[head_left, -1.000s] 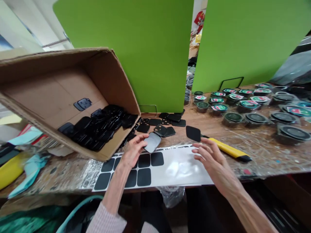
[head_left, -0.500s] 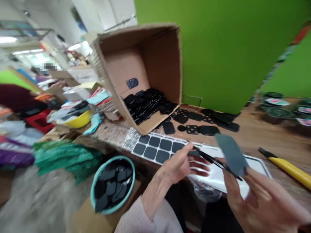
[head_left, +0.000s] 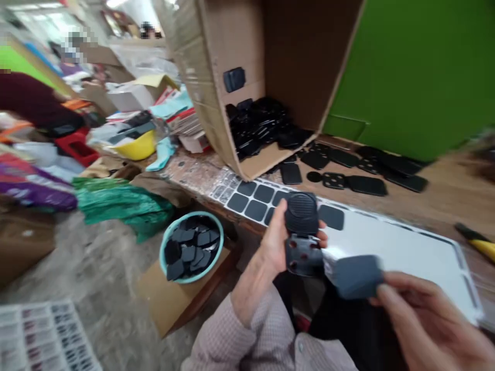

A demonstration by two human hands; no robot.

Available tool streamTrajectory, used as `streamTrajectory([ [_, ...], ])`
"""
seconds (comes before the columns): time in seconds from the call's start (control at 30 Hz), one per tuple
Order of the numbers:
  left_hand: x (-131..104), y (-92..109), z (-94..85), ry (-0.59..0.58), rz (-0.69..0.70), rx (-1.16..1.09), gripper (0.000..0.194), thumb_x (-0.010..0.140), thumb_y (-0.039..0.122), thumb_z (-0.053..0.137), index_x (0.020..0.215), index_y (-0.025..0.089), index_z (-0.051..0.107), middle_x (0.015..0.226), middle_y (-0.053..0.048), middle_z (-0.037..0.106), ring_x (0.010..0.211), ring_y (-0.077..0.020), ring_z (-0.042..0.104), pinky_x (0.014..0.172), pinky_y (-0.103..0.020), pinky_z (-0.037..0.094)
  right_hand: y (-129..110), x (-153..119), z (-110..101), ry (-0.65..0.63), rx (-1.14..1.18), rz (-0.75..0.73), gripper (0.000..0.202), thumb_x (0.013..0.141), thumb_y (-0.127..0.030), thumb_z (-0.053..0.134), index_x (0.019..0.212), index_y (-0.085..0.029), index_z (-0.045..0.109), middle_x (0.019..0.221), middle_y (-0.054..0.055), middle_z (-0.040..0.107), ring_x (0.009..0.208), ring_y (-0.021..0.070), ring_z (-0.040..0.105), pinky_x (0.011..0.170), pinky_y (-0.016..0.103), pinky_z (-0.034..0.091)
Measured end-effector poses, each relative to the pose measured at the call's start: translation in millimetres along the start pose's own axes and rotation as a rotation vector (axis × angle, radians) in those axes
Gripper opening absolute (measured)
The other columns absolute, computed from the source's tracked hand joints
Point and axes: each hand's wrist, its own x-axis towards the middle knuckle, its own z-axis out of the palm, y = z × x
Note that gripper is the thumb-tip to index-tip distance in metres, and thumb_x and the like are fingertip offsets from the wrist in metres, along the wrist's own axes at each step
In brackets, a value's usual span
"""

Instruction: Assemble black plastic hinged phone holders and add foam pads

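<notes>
My left hand (head_left: 275, 242) is closed around a black plastic piece (head_left: 303, 214) with a ribbed upper part and a lower part with round holes. Pinched between the thumb and fingers of my right hand (head_left: 425, 314) is a dark grey pad (head_left: 358, 276) with rounded corners, just right of the black piece and slightly blurred. Beneath and behind my hands lies a white sheet (head_left: 402, 247) bearing rows of similar dark pads (head_left: 331, 217); my left hand hides some of them.
A cardboard box (head_left: 220, 108) on its side holds a heap of black pieces (head_left: 266, 126). More black pieces (head_left: 365, 185) lie on the wooden table. A light blue basin (head_left: 165, 242) of dark pieces stands left, a yellow-handled tool (head_left: 483, 248) right. Another person's sleeve (head_left: 31, 100) shows far left.
The view has swung down and to the right. The black piece, edge-on before, now faces me in my left hand, whose fingers have closed round it. The pad in my right hand has come lower.
</notes>
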Motion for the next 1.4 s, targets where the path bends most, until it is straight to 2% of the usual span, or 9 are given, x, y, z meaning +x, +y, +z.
streamTrajectory([
  [0.07, -2.9, 3.5, 1.0, 0.034, 0.046, -0.003, 0.065, 0.094, 0.061, 0.023, 0.107, 0.015, 0.067, 0.071, -0.009, 0.068, 0.058, -0.0207, 0.065, 0.053, -0.027, 0.047, -10.1, -2.8, 9.6, 0.008, 0.026, 0.039, 0.049, 0.079, -0.038, 0.073, 0.122, -0.034, 0.053, 0.076, -0.001, 0.064, 0.069, 0.0174, 0.061, 0.065, 0.027, 0.056],
  [0.23, -4.8, -2.3, 4.3, 0.126, 0.044, 0.027, 0.069, 0.092, 0.065, 0.024, 0.096, 0.013, 0.068, 0.064, -0.007, 0.065, 0.055, -0.0187, 0.063, 0.050, -0.026, 0.047, -18.3, -6.7, 11.9, -0.073, 0.088, 0.184, 0.021, 0.079, -0.043, 0.070, 0.077, -0.024, 0.061, 0.073, 0.002, 0.062, 0.069, 0.0159, 0.060, 0.059, 0.021, 0.053],
  [0.37, -3.6, -7.4, 5.5, 0.165, 0.073, 0.089, 0.069, 0.091, 0.068, 0.027, 0.095, 0.012, 0.069, 0.067, -0.008, 0.066, 0.058, -0.0185, 0.063, 0.056, -0.029, 0.051, -15.2, -8.2, 0.4, -0.055, 0.225, 0.170, 0.018, 0.080, -0.041, 0.069, 0.078, -0.025, 0.061, 0.095, 0.004, 0.063, 0.086, 0.0190, 0.061, 0.072, 0.026, 0.055],
  [0.5, -5.1, -8.2, 12.9, 0.192, 0.106, 0.101, 0.056, 0.092, 0.057, 0.035, 0.102, 0.013, 0.068, 0.075, -0.008, 0.067, 0.060, -0.0174, 0.062, 0.061, -0.031, 0.052, -13.2, -7.4, -2.4, -0.013, 0.261, 0.195, 0.020, 0.080, -0.040, 0.071, 0.077, -0.023, 0.060, 0.077, 0.002, 0.056, 0.070, 0.0139, 0.054, 0.061, 0.021, 0.051],
  [0.63, -5.8, -11.5, 16.7, 0.129, 0.091, 0.073, 0.048, 0.088, 0.050, 0.049, 0.104, 0.009, 0.068, 0.073, -0.007, 0.062, 0.059, -0.0131, 0.056, 0.060, -0.027, 0.049, -12.0, -8.4, -2.0, -0.027, 0.377, 0.238, 0.028, 0.081, -0.037, 0.071, 0.106, -0.030, 0.059, 0.074, -0.002, 0.055, 0.063, 0.0121, 0.052, 0.056, 0.021, 0.048],
  [0.73, -3.4, -15.2, 17.2, 0.115, 0.135, 0.072, 0.043, 0.086, 0.047, 0.058, 0.098, 0.007, 0.069, 0.074, -0.005, 0.058, 0.057, -0.0083, 0.049, 0.055, -0.021, 0.044, -10.0, -8.6, -6.4, -0.100, 0.427, 0.278, 0.015, 0.085, -0.039, 0.067, 0.094, -0.027, 0.060, 0.071, -0.001, 0.055, 0.065, 0.0125, 0.053, 0.059, 0.023, 0.049],
  [0.9, -1.4, -17.2, 25.1, 0.084, 0.053, 0.051, 0.051, 0.089, 0.054, 0.049, 0.097, 0.009, 0.069, 0.069, -0.004, 0.057, 0.055, -0.0088, 0.049, 0.050, -0.019, 0.043, -10.7, -7.3, -12.2, -0.023, 0.462, 0.196, 0.020, 0.081, -0.038, 0.070, 0.078, -0.023, 0.058, 0.091, 0.002, 0.057, 0.073, 0.0128, 0.053, 0.066, 0.025, 0.050],
  [1.2, -2.1, -19.7, 22.8, 0.205, 0.035, 0.242, 0.066, 0.093, 0.061, 0.033, 0.094, 0.007, 0.070, 0.072, -0.010, 0.067, 0.063, -0.0175, 0.065, 0.061, -0.028, 0.054, -14.6, -7.4, -0.1, -0.053, 0.489, 0.354, 0.026, 0.077, -0.040, 0.075, 0.081, -0.021, 0.059, 0.067, -0.002, 0.051, 0.060, 0.0104, 0.047, 0.054, 0.021, 0.042],
  [1.4, -1.9, -23.7, 21.5, 0.200, 0.089, 0.269, 0.065, 0.091, 0.062, 0.036, 0.091, 0.008, 0.071, 0.066, -0.009, 0.067, 0.061, -0.0176, 0.065, 0.061, -0.027, 0.054, -16.1, -2.3, 18.7, -0.083, 0.593, 0.426, 0.023, 0.080, -0.042, 0.071, 0.081, -0.021, 0.062, 0.111, 0.005, 0.063, 0.093, 0.0204, 0.059, 0.079, 0.031, 0.047],
])
